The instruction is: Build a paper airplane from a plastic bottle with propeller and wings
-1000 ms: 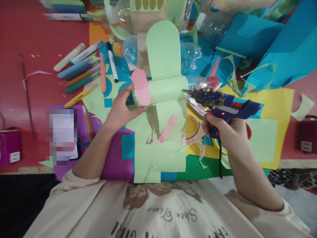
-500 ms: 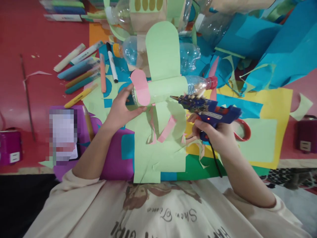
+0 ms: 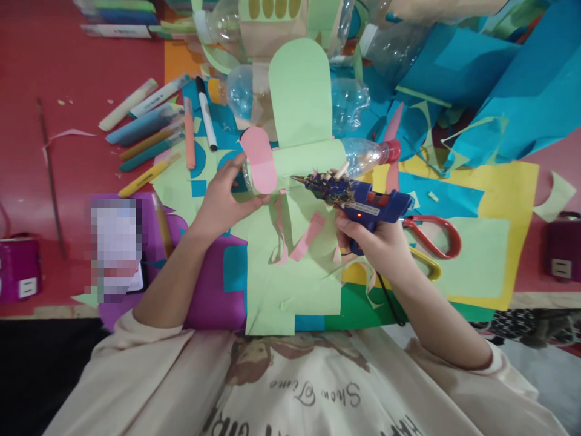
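My left hand [image 3: 222, 203] grips the bottom end of a plastic bottle [image 3: 318, 160] that lies sideways, wrapped in light green paper, with a pink paper piece [image 3: 258, 158] at its base and a tall green paper wing [image 3: 298, 91] standing behind it. My right hand [image 3: 374, 242] is closed round a blue hot glue gun [image 3: 363, 197]. The gun's nozzle points left and sits just below the wrapped bottle, over the green paper flap under it. A black cord hangs from the gun's handle.
Red and yellow scissors [image 3: 433, 239] lie to the right of the gun on yellow paper [image 3: 517, 200]. Several markers [image 3: 149, 130] lie at the left. More clear bottles [image 3: 349, 100] and blue paper sheets [image 3: 499, 79] are at the back. A purple sheet [image 3: 209, 297] lies under my left arm.
My right hand has carried the glue gun leftward, bringing its nozzle from near the bottle's cap to under the wrapped middle. The scissors have come into view. My left hand has stayed put.
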A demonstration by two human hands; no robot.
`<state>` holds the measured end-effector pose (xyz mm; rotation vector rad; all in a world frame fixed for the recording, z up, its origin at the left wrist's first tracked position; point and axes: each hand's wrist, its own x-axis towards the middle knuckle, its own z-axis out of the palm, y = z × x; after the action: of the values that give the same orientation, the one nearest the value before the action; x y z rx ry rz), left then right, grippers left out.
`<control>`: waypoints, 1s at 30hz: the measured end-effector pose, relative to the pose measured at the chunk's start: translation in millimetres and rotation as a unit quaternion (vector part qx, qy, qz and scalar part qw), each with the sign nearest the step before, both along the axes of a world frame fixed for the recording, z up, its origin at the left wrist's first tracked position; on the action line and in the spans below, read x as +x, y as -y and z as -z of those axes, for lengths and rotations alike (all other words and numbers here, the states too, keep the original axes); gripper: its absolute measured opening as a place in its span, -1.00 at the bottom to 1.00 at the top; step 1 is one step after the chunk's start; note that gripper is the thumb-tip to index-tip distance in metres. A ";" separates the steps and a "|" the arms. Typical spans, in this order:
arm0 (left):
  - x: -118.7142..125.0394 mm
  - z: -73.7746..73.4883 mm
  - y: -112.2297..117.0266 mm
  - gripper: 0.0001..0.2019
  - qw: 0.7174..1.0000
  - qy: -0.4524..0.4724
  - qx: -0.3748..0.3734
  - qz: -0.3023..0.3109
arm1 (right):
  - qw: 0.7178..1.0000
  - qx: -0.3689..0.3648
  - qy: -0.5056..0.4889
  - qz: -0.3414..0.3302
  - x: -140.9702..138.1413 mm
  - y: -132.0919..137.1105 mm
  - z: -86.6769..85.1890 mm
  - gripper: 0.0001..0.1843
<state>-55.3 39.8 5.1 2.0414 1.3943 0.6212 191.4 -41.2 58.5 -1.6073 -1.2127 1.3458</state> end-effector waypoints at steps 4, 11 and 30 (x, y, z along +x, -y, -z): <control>0.3 -0.4 0.3 -0.24 1.000 -0.014 -0.003 -0.009 | 1.000 -0.005 0.005 0.021 8.4 4.2 1.8 -0.80; 1.3 -3.2 0.3 -0.26 1.000 0.001 -0.009 -0.010 | 0.997 0.006 0.016 0.081 24.7 13.1 4.2 -0.77; -1.1 -0.4 -0.6 -0.23 1.000 0.023 -0.009 -0.015 | 0.898 0.076 0.006 0.434 104.2 19.1 12.6 -0.87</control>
<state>-56.4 40.4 5.5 1.9844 1.4019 0.6619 295.6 -60.3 46.0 -1.7195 -0.4503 0.6401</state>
